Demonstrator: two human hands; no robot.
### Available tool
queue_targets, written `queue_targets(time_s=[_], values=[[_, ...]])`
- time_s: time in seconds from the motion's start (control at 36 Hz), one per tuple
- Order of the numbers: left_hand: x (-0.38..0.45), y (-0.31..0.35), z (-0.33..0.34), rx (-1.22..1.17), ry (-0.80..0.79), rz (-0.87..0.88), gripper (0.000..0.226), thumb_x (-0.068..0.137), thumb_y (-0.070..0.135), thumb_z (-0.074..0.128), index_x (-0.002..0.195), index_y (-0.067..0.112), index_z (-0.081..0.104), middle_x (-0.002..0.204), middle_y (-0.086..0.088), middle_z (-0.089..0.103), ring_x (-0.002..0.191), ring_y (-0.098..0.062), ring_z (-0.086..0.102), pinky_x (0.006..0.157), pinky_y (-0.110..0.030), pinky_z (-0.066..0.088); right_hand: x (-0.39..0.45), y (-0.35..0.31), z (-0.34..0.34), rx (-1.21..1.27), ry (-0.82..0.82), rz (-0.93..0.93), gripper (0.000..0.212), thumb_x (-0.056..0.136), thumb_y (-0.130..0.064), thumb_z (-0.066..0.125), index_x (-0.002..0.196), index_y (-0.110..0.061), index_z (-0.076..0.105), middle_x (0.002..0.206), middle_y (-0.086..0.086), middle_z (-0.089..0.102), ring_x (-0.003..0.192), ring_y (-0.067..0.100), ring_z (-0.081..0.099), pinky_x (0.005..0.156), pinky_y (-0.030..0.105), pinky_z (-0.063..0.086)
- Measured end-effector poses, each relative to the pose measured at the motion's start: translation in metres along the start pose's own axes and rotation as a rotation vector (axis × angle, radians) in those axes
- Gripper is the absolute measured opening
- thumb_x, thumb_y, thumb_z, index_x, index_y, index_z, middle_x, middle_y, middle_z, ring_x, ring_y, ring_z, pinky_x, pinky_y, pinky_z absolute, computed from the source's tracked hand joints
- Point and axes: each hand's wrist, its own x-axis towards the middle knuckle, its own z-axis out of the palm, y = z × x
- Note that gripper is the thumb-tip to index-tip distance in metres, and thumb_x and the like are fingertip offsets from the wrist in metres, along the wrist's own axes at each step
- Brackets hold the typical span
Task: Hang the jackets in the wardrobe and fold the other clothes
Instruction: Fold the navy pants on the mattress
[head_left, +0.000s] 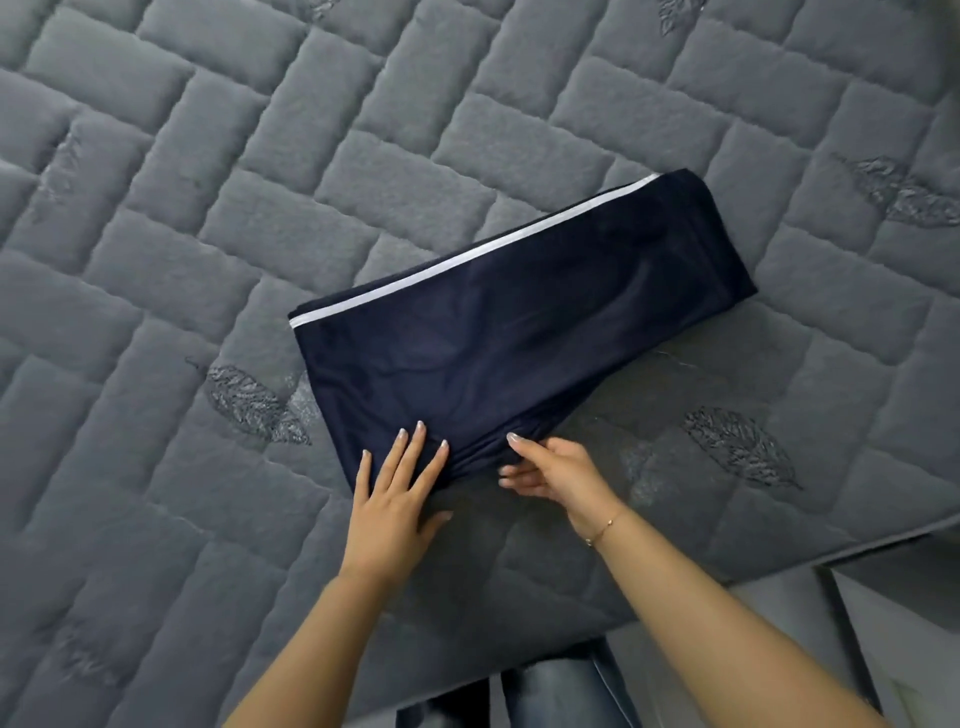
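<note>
Nearest the camera, the left hand (397, 486) is laid flat with straight, spread fingers on the near edge of the navy garment (498, 332), probably to pin the layers while the fold is set. Just to its right, that edge is pinched by the curled fingers of the right hand (550, 467), and the cloth is bunched there. The garment, white-striped along its far side, is spread on the grey quilted bed (208, 234), already folded compact.

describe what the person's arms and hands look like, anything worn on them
Both forearms are bare, with no sleeves in view. The left hand has long nails with a pale, glossy finish and no rings that show. The right hand has the same nails, and a thin gold chain bracelet sits at its wrist.
</note>
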Motion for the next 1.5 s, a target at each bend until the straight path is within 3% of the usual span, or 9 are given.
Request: queue_targets(time_s=[0.19,0.31,0.47,0.61,0.83,1.03,1.17,1.33,1.5], values=[[-0.002,-0.009,-0.013,-0.675,0.496,-0.424,0.024,0.091,0.018,0.067,0.113,0.010,0.068,0.135,-0.008,0.053,0.128,-0.024,0.047,0.112,-0.039,0.031,-0.002,-0.011,0.035,0.177,0.025,-0.169,0.007,0.095,-0.017,0.061,0.096,-0.010,0.064,0.090,0.008,0.072,0.081,0.015,0.070,0.074,0.025,0.056],[0.011,-0.025,-0.025,-1.229,0.402,-0.898,0.034,0.091,0.022,0.067,0.119,0.013,0.050,0.130,-0.015,0.049,0.121,-0.028,0.051,0.108,-0.042,0.040,0.000,-0.009,0.049,-0.115,0.161,-0.381,0.031,0.093,0.009,0.051,0.121,0.000,0.060,0.108,0.012,0.064,0.097,0.014,0.060,0.089,0.019,0.050],[0.026,-0.037,-0.037,-1.491,0.305,-0.863,0.041,0.090,0.016,0.069,0.118,0.019,0.040,0.108,-0.002,0.060,0.091,-0.010,0.061,0.078,-0.022,0.050,0.003,0.021,0.051,-0.991,0.108,-0.781,0.067,0.086,0.012,0.048,0.149,-0.004,0.033,0.152,0.009,0.034,0.141,0.019,0.031,0.118,0.019,0.018],[0.025,-0.033,-0.048,-1.530,0.305,-0.744,0.084,0.087,0.000,0.067,0.149,0.029,0.018,0.121,-0.005,0.064,0.109,-0.019,0.065,0.098,-0.041,0.050,0.024,0.049,0.061,-1.450,0.231,-0.841,0.092,0.094,-0.046,0.054,0.151,-0.013,-0.010,0.160,-0.001,-0.016,0.147,0.014,-0.018,0.120,0.032,-0.012],[0.032,0.003,-0.091,-1.434,0.362,-0.505,0.083,0.087,-0.004,0.065,0.150,0.031,0.023,0.141,0.001,0.053,0.124,-0.013,0.057,0.107,-0.044,0.045,0.025,0.043,0.076,-0.628,0.311,-0.941,0.065,0.086,0.015,0.050,0.146,-0.010,0.040,0.151,0.004,0.042,0.144,0.015,0.030,0.122,0.039,0.016],[0.099,0.109,-0.151,-1.431,0.176,-0.101,0.086,0.094,-0.011,0.048,0.153,0.033,0.004,0.145,-0.003,0.049,0.125,-0.006,0.054,0.105,-0.026,0.044,-0.017,-0.017,0.022,0.078,0.183,-0.739,0.044,0.101,-0.007,0.042,0.119,-0.045,0.052,0.116,-0.037,0.059,0.114,-0.012,0.053,0.090,0.005,0.041],[0.177,0.183,-0.159,-1.133,-0.119,0.194,0.067,0.102,0.023,0.047,0.151,0.041,0.005,0.152,0.001,0.040,0.123,0.002,0.050,0.107,-0.017,0.038,-0.013,-0.058,-0.050,0.431,0.206,-0.624,0.032,0.103,-0.031,0.044,0.134,-0.030,0.050,0.133,-0.012,0.060,0.121,0.006,0.057,0.100,0.024,0.048],[0.241,0.172,-0.115,-0.258,0.005,0.148,0.059,0.100,0.025,0.052,0.153,0.017,0.026,0.161,-0.004,0.023,0.147,-0.022,0.019,0.119,-0.036,0.014,0.022,-0.075,-0.113,0.663,0.168,-0.422,0.038,0.104,-0.031,0.040,0.142,-0.025,0.042,0.139,0.001,0.055,0.120,0.016,0.059,0.095,0.035,0.052],[0.246,0.154,-0.092,-0.091,0.242,0.055,0.058,0.100,0.037,0.048,0.152,0.018,0.029,0.162,-0.001,0.020,0.147,-0.024,0.018,0.116,-0.042,0.012,0.035,-0.078,-0.107,0.685,0.325,-0.357,0.035,0.103,-0.028,0.047,0.137,-0.024,0.041,0.130,-0.003,0.059,0.111,0.015,0.064,0.077,0.029,0.057]])
